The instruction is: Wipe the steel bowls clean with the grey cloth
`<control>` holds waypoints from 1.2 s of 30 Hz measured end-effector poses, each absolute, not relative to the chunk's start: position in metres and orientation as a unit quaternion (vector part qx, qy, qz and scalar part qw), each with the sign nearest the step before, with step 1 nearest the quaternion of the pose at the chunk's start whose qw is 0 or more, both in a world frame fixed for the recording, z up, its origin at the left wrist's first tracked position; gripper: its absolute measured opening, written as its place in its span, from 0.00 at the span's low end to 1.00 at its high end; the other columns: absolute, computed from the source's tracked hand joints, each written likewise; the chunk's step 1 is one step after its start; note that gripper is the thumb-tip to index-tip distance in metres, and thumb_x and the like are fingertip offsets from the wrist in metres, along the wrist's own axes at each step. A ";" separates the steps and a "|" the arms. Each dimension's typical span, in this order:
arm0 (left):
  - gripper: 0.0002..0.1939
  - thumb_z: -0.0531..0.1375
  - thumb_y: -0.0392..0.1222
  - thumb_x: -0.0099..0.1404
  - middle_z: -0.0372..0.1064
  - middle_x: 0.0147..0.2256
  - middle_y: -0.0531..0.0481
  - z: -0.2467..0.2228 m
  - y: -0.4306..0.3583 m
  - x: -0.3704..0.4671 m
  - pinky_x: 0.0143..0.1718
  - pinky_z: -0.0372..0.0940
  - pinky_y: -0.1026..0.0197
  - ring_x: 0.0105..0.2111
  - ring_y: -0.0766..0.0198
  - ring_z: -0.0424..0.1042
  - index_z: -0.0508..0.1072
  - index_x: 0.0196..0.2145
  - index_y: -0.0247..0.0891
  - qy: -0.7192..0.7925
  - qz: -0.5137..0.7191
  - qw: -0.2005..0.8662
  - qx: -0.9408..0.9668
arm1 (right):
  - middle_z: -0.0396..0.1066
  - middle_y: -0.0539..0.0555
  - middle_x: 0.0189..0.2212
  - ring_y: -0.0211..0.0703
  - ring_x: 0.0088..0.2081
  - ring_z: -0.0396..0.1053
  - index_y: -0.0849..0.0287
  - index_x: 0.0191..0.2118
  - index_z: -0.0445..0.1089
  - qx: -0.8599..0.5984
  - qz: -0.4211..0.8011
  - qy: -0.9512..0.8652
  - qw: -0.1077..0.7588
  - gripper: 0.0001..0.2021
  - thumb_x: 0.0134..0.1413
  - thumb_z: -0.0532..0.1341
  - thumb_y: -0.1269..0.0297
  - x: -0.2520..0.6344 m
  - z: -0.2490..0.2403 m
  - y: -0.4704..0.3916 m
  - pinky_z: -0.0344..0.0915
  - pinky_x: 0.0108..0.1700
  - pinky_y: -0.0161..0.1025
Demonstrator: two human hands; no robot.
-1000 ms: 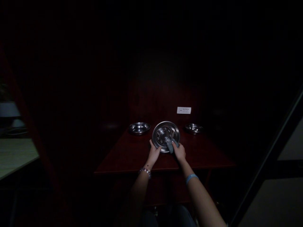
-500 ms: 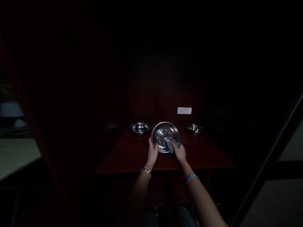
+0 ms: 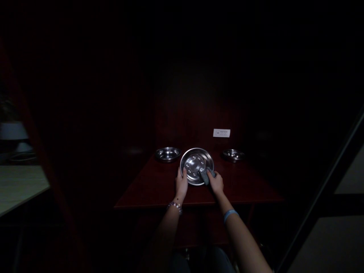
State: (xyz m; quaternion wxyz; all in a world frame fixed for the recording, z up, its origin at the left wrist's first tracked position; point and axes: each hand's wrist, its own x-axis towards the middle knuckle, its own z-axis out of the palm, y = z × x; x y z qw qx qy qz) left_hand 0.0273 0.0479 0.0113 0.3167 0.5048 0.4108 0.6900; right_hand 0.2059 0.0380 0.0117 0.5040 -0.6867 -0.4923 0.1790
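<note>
A shiny round metal dish [image 3: 195, 163] is held tilted up above the table, its inner side facing me. My left hand [image 3: 181, 182] grips its lower left rim, thumb on the inside and fingers behind. A grey cloth [image 3: 204, 176] is bunched in my right hand [image 3: 216, 182], pressed against the dish's lower right inner side. Most of the right fingers are hidden by the cloth and the hand itself. Two more metal dishes rest on the table: one [image 3: 168, 154] at the back left, another [image 3: 233, 155] at the back right.
The dark red table [image 3: 153, 189] has a front edge just below my hands. A white socket panel [image 3: 222, 133] is on the back wall. Dark partitions rise at both sides. Off to the left is a pale tabletop [image 3: 22, 185] with a white object beyond it.
The dish has shifted slightly left and turned in my left hand, which has moved a little left and up along the rim. My right hand with the cloth is nearly where it was.
</note>
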 end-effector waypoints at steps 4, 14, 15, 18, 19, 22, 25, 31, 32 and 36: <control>0.24 0.54 0.53 0.71 0.76 0.50 0.42 0.011 0.048 0.027 0.60 0.62 0.51 0.54 0.54 0.72 0.69 0.58 0.39 0.413 0.688 0.318 0.504 | 0.79 0.60 0.37 0.51 0.40 0.75 0.57 0.39 0.76 -0.667 0.175 -0.489 0.534 0.25 0.52 0.58 0.39 0.207 0.009 0.039 0.66 0.41 0.40; 0.24 0.53 0.54 0.71 0.75 0.51 0.42 0.007 0.051 0.027 0.60 0.62 0.52 0.55 0.54 0.72 0.70 0.57 0.39 0.405 0.692 0.314 0.509 | 0.78 0.59 0.32 0.49 0.35 0.74 0.58 0.32 0.74 -0.624 0.170 -0.473 0.598 0.24 0.49 0.59 0.39 0.208 0.004 0.044 0.64 0.39 0.39; 0.24 0.53 0.54 0.71 0.74 0.52 0.43 0.007 0.052 0.027 0.60 0.62 0.52 0.55 0.55 0.71 0.69 0.57 0.39 0.402 0.692 0.316 0.510 | 0.78 0.59 0.31 0.49 0.35 0.74 0.58 0.32 0.74 -0.621 0.168 -0.470 0.604 0.24 0.49 0.59 0.39 0.208 0.005 0.044 0.64 0.39 0.39; 0.23 0.53 0.53 0.71 0.74 0.53 0.43 0.006 0.053 0.027 0.61 0.61 0.51 0.55 0.54 0.71 0.70 0.57 0.39 0.402 0.691 0.321 0.508 | 0.78 0.59 0.30 0.49 0.34 0.73 0.58 0.30 0.73 -0.615 0.159 -0.460 0.620 0.25 0.49 0.59 0.37 0.207 0.006 0.042 0.63 0.38 0.39; 0.23 0.53 0.53 0.71 0.74 0.53 0.43 0.006 0.053 0.027 0.60 0.61 0.50 0.54 0.54 0.71 0.70 0.57 0.39 0.403 0.690 0.323 0.507 | 0.77 0.59 0.29 0.49 0.33 0.73 0.58 0.30 0.73 -0.612 0.158 -0.458 0.625 0.25 0.49 0.59 0.37 0.207 0.007 0.042 0.63 0.38 0.39; 0.23 0.53 0.53 0.71 0.74 0.52 0.42 0.007 0.053 0.027 0.60 0.62 0.50 0.54 0.54 0.72 0.71 0.56 0.38 0.406 0.690 0.325 0.504 | 0.77 0.59 0.29 0.49 0.33 0.73 0.59 0.30 0.73 -0.606 0.157 -0.450 0.637 0.26 0.48 0.59 0.36 0.207 0.008 0.041 0.63 0.37 0.39; 0.23 0.53 0.53 0.71 0.75 0.52 0.42 0.008 0.051 0.027 0.60 0.62 0.51 0.54 0.54 0.72 0.72 0.55 0.38 0.406 0.692 0.324 0.502 | 0.77 0.60 0.30 0.49 0.33 0.72 0.59 0.30 0.73 -0.607 0.157 -0.438 0.644 0.28 0.48 0.59 0.34 0.207 0.009 0.040 0.63 0.37 0.39; 0.23 0.54 0.53 0.71 0.75 0.50 0.41 0.008 0.050 0.026 0.60 0.62 0.48 0.53 0.52 0.73 0.72 0.55 0.37 0.410 0.696 0.317 0.498 | 0.78 0.62 0.34 0.51 0.37 0.73 0.60 0.35 0.72 -0.609 0.170 -0.413 0.655 0.31 0.49 0.56 0.33 0.208 0.011 0.039 0.65 0.41 0.40; 0.23 0.53 0.53 0.71 0.76 0.50 0.41 0.008 0.050 0.026 0.60 0.62 0.48 0.53 0.52 0.73 0.72 0.55 0.37 0.413 0.695 0.317 0.496 | 0.78 0.62 0.36 0.52 0.38 0.74 0.60 0.36 0.72 -0.608 0.170 -0.405 0.661 0.31 0.50 0.56 0.33 0.208 0.011 0.039 0.65 0.42 0.40; 0.23 0.53 0.53 0.71 0.76 0.48 0.40 0.009 0.049 0.024 0.60 0.62 0.48 0.53 0.52 0.73 0.71 0.56 0.36 0.423 0.692 0.320 0.490 | 0.77 0.63 0.43 0.51 0.43 0.74 0.61 0.44 0.70 -0.600 0.168 -0.366 0.692 0.33 0.52 0.54 0.33 0.209 0.013 0.037 0.66 0.46 0.39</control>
